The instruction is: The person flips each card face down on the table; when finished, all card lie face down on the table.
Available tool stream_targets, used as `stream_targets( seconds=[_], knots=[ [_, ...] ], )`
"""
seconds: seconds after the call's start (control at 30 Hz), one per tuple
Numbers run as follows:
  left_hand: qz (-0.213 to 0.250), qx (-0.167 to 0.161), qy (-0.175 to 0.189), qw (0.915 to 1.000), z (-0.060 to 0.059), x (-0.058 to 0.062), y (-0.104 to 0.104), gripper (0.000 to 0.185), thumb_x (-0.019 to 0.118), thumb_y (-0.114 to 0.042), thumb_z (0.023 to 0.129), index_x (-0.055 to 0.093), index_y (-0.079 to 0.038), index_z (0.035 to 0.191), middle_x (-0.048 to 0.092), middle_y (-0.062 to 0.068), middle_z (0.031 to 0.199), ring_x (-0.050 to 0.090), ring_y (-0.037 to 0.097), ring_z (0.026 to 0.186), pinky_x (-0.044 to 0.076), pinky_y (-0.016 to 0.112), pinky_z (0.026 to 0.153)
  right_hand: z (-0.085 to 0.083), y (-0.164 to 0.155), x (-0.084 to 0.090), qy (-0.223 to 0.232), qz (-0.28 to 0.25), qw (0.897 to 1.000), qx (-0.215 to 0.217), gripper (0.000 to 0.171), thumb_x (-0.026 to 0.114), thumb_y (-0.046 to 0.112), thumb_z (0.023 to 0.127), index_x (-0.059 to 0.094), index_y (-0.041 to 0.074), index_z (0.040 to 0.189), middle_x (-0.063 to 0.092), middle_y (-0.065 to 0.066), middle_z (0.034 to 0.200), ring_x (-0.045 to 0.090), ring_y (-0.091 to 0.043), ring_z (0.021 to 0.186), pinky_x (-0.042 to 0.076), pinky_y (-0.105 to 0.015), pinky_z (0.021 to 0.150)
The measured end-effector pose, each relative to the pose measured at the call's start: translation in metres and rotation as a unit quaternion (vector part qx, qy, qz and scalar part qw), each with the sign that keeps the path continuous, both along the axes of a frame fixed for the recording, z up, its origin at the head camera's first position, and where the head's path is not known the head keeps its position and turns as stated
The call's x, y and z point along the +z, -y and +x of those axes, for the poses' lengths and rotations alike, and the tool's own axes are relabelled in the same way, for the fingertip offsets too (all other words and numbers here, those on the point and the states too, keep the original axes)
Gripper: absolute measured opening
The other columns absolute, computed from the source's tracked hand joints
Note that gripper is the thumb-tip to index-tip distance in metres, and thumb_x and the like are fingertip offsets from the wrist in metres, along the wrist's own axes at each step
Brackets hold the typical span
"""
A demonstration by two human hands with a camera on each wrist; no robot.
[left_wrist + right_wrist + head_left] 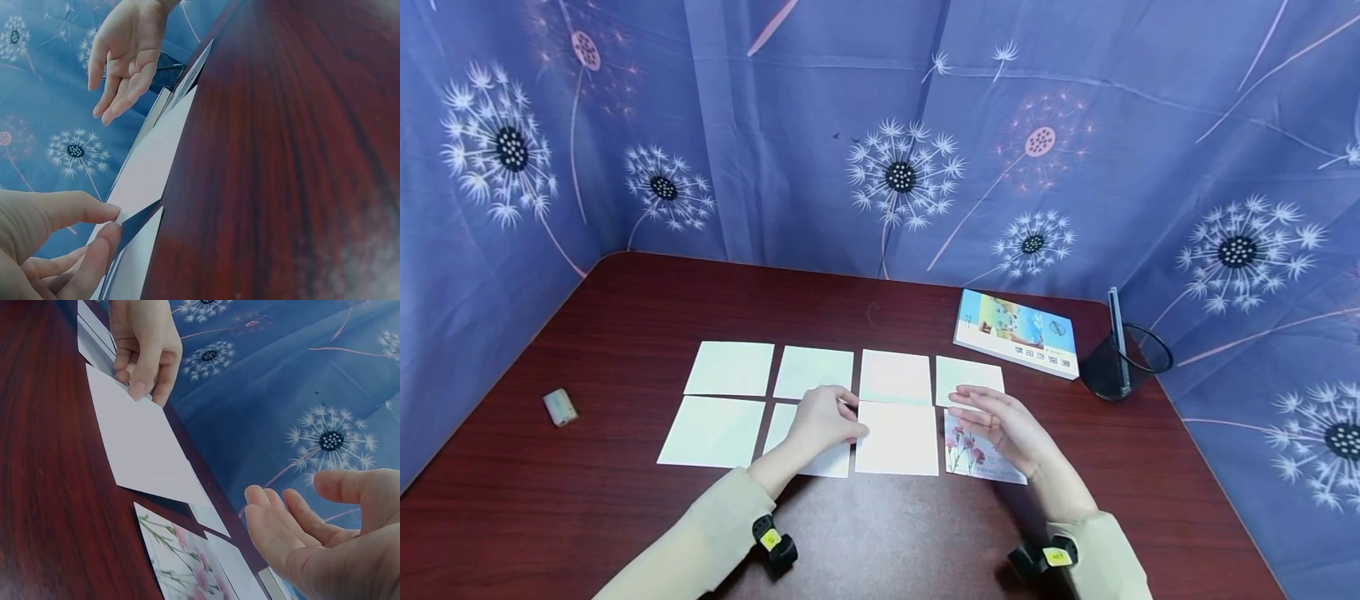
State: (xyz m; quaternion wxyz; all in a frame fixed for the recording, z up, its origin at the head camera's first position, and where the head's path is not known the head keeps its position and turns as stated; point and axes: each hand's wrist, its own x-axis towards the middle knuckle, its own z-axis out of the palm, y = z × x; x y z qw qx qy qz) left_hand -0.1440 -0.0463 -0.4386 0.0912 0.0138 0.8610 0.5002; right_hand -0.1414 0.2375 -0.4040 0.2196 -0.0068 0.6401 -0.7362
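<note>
Eraser: a small pale block (pixel 560 407) lies alone on the dark red table (pixel 625 300), well to the left of the cards.
Far-left cards: two blank white cards sit one above the other, the upper (pixel 730 368) and the lower (pixel 712 431), neither touched by a hand.
Left hand: the left hand (pixel 822 421) rests over the second card of the near row (pixel 790 446), thumb and forefinger pinching the left edge of the blank card to its right.
Pinched card: this blank white card (pixel 898 437) lies in the near row, third from the left, directly right of the left hand; the left wrist view shows its corner lifted slightly off the table between the fingertips (pixel 112 215).
Back row: two more blank cards, (pixel 814 372) and (pixel 895 377), lie just beyond the left hand, and a fourth (pixel 967 380) lies beyond the right hand.
Right hand: the right hand (pixel 1003 425) hovers with fingers straight and relaxed, palm turned toward the left hand, gripping nothing.
Flower card: a card printed with pink flowers (pixel 970 457) lies face up beneath the right hand, just right of the pinched card.
Book: a colourful book (pixel 1017 332) lies flat near the table's far right.
Pen holder: a black mesh cup (pixel 1116 365) stands just right of the book.
</note>
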Motion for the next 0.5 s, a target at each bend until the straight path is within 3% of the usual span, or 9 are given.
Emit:
stream_targets(
  seconds=[0.13, 0.37, 0.5],
  knots=[
    [-0.013, 0.002, -0.009, 0.9999, -0.001, -0.001, 0.000, 0.037, 0.080, -0.007, 0.068, 0.068, 0.000, 0.103, 0.072, 0.004, 0.073, 0.064, 0.009, 0.053, 0.053, 0.023, 0.055, 0.002, -0.008, 0.002, -0.004, 0.008, 1.000, -0.003, 0.036, 0.043, 0.016, 0.104, 0.048, -0.006, 0.132, 0.071, 0.007, 0.108, 0.069, -0.006, 0.100, 0.053, -0.022, 0.092],
    [-0.029, -0.003, -0.025, 0.9993, -0.002, -0.002, 0.000, 0.041, 0.081, -0.007, 0.066, 0.068, -0.001, 0.105, 0.072, 0.002, 0.071, 0.063, 0.009, 0.053, 0.050, 0.024, 0.057, 0.004, -0.024, 0.001, -0.003, -0.003, 1.000, -0.012, 0.025, 0.044, 0.015, 0.104, 0.057, 0.004, 0.122, 0.071, 0.005, 0.109, 0.070, -0.008, 0.101, 0.053, -0.023, 0.092],
    [-0.021, -0.016, -0.053, 0.9983, -0.005, 0.001, -0.004, 0.037, 0.081, -0.009, 0.068, 0.069, -0.003, 0.103, 0.072, 0.001, 0.072, 0.063, 0.009, 0.059, 0.050, 0.025, 0.060, 0.002, -0.037, -0.001, -0.003, 0.019, 1.000, 0.004, 0.035, 0.044, 0.015, 0.104, 0.049, -0.006, 0.132, 0.071, 0.004, 0.111, 0.069, -0.007, 0.102, 0.053, -0.023, 0.091]
  ],
)
